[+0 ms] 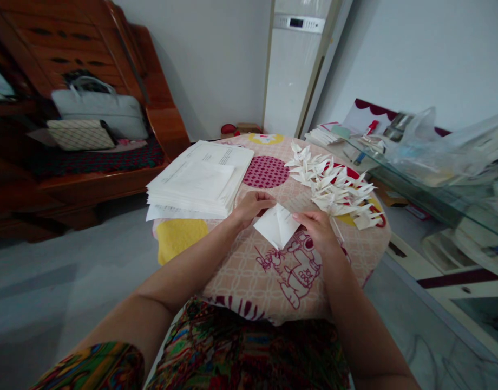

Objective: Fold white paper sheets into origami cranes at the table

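Note:
A small folded square of white paper (276, 226) with creases lies between my hands, one corner pointing toward me. My left hand (253, 208) pinches its upper left edge between thumb and fingers. At the right corner, my right hand (315, 223) grips the same folded paper. To the left rests a thick stack of printed paper sheets (192, 184), a smaller blank sheet (210, 181) on top. Many folded paper cranes (334, 184) sit in a pile just beyond my right hand.
A patterned cloth (241, 271) covers the round table. On the right stands a glass-topped cabinet (427, 189) with plastic bags (425, 135) and papers. A wooden bench (123, 179) at the left bears a grey bag (123, 114) and a quilted purse (80, 134).

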A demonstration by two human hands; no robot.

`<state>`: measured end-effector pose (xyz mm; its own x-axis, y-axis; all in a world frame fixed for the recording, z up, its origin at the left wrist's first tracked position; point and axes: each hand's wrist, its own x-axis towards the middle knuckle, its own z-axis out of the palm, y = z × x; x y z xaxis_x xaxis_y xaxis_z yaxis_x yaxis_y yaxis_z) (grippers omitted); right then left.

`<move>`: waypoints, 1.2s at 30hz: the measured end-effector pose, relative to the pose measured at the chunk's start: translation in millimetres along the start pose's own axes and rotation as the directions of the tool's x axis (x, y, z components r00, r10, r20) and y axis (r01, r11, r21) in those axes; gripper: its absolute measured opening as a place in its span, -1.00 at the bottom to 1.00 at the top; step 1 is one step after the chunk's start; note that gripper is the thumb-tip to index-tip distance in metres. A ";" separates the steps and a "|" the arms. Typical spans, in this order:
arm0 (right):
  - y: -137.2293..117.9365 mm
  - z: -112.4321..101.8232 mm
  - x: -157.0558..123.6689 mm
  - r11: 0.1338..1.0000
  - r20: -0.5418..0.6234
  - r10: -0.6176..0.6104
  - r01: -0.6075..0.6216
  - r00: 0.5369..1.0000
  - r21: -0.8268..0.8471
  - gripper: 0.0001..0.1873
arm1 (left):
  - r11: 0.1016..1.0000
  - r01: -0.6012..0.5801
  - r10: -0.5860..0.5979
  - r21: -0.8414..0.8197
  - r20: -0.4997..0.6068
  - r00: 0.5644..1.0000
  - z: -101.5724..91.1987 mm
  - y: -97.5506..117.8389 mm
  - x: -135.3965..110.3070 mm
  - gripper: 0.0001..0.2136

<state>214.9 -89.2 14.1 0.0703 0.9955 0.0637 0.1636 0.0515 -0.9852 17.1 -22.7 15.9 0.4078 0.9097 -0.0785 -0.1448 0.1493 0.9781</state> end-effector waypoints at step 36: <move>33.7 -8.3 12.5 0.886 -0.200 -0.067 -0.034 0.977 -0.463 -0.82 | 0.718 -0.024 0.074 0.696 -0.042 0.996 -0.4 -31.7 0.7 -0.40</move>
<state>229.5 -75.7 -17.0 0.2548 0.9537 0.1601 0.5981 -0.0252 -0.8011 21.5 -26.6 -15.2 0.3582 0.9335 -0.0141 0.5135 -0.1844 0.8381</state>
